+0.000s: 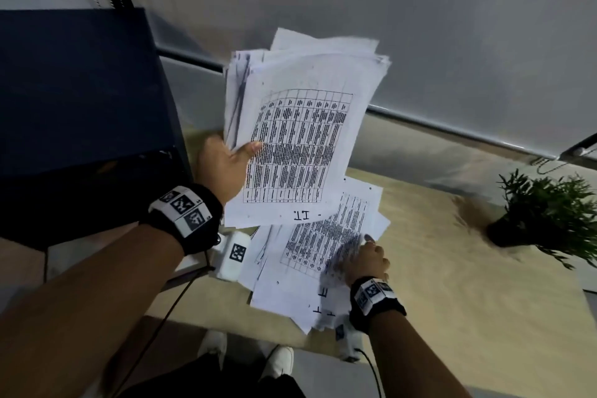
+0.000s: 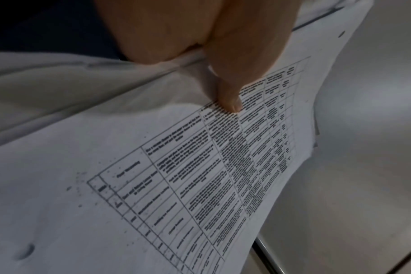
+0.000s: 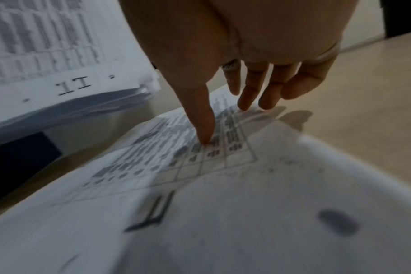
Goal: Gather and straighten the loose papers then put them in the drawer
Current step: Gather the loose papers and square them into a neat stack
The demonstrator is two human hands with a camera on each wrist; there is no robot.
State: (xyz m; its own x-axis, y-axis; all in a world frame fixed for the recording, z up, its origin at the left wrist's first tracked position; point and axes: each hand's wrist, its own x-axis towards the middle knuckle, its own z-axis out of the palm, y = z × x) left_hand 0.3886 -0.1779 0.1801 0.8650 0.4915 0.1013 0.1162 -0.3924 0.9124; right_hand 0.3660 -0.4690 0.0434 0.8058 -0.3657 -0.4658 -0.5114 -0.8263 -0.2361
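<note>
My left hand (image 1: 239, 152) grips a thick stack of printed table sheets (image 1: 300, 139) and holds it tilted above the table. Its thumb (image 2: 232, 103) lies on the top sheet (image 2: 153, 185), and its fingers are hidden behind the stack. Below, more loose papers (image 1: 307, 255) lie fanned out on the light wood table (image 1: 452, 268). My right hand (image 1: 365, 255) is on them. Its thumb (image 3: 204, 137) presses the top sheet (image 3: 200, 213), and its straight fingers (image 3: 265, 100) reach the sheet's far edge. That sheet is blurred and bowed upward.
A dark blue cabinet (image 1: 80, 90) stands at the left, close to the raised stack. A small potted plant (image 1: 546, 213) sits on the table at the right. A grey wall with a metal rail (image 1: 452, 126) runs behind. My white shoes (image 1: 277, 362) show below the table edge.
</note>
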